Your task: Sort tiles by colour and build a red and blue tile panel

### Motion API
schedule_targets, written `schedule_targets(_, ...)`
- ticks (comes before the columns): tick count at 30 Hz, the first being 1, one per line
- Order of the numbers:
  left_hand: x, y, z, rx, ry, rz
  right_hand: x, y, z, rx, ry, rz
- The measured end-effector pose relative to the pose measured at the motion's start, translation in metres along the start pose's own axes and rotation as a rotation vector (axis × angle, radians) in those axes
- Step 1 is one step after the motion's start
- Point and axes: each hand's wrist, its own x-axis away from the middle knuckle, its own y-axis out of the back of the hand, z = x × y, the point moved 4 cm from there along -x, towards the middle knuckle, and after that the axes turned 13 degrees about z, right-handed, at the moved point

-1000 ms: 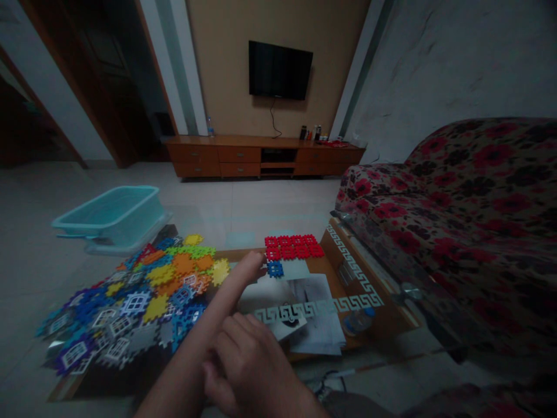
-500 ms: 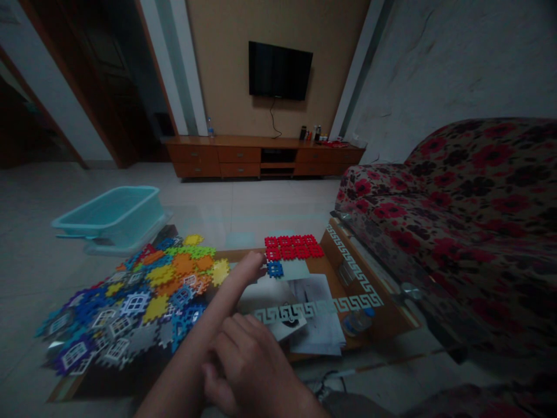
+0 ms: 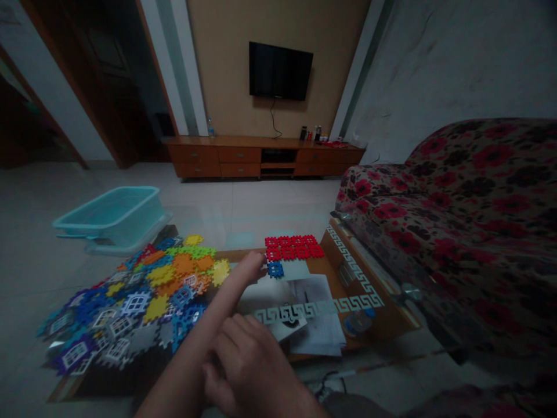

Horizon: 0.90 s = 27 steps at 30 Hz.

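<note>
My left hand [image 3: 253, 267] reaches over the glass table, its fingers bent and partly hidden, with fingertips at the left edge of a blue square interlocking tile [image 3: 275, 269]. Whether they grip that tile is not clear. Just beyond the blue one, red interlocking tiles [image 3: 294, 247] lie flat in two rows. My right hand [image 3: 246, 354] is curled near the bottom, against or just over my left forearm; whatever its fingers may hold is hidden. On the left side spreads a heap of coloured tiles [image 3: 174, 273], in orange, yellow, blue and grey, with several white window pieces [image 3: 136, 303] among them.
A turquoise tub [image 3: 130, 217] stands beyond the heap at the left. Papers [image 3: 319, 316] and a plastic bottle [image 3: 359, 321] show at the table's right part. A flowered sofa [image 3: 470, 197] borders the right. A TV cabinet [image 3: 239, 155] stands along the far wall.
</note>
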Motion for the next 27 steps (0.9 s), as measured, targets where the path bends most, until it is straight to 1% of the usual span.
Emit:
schedule_targets(9, 0.0015, 0.0016, 0.0, -0.006, 0.017, -0.005, 0.0003, 0.0012, 0.0006, 0.006, -0.001, 0.003)
schedule_targets(27, 0.0006, 0.0003, -0.0009, -0.014, 0.004, -0.009, 0.0, 0.0018, 0.0008, 0.004, -0.002, 0.032)
